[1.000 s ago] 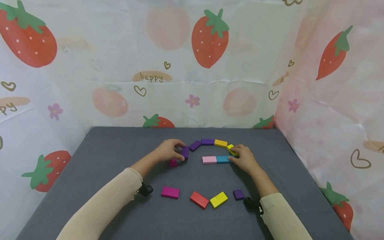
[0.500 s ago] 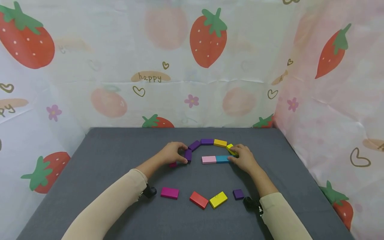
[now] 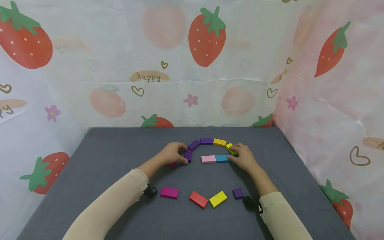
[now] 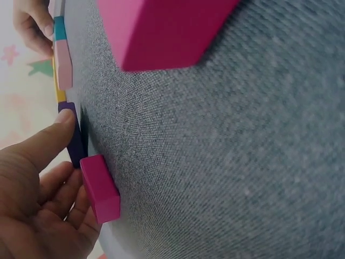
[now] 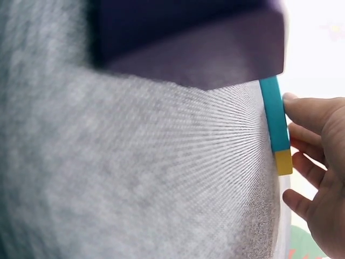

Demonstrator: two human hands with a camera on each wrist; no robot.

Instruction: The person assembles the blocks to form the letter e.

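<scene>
My left hand [image 3: 172, 153] pinches a purple block [image 3: 188, 156] at the left end of a curved row of blocks. In the left wrist view the thumb lies on that purple block [image 4: 74, 137], and a magenta block [image 4: 99, 189] stands beside the fingers. At the row's other end, my right hand [image 3: 244, 158] has its fingers loosely bent, with fingertips right at a yellow block [image 3: 229, 147]. Its thumb is at a blue block [image 3: 222, 159], which joins a pink block [image 3: 208, 159]. Between the hands the curve continues with purple blocks [image 3: 207, 141] and an orange-yellow block [image 3: 220, 142].
Nearer on the grey table [image 3: 135, 220] lie a magenta block [image 3: 169, 192], a red block [image 3: 198, 199], a yellow block [image 3: 218, 199] and a small purple block [image 3: 238, 193] close to the right wrist. A strawberry-print cloth [image 3: 180, 33] hangs behind and along the sides.
My left hand has moved slightly right, bringing its purple block up against the end of the curved row. My right hand has stayed in place.
</scene>
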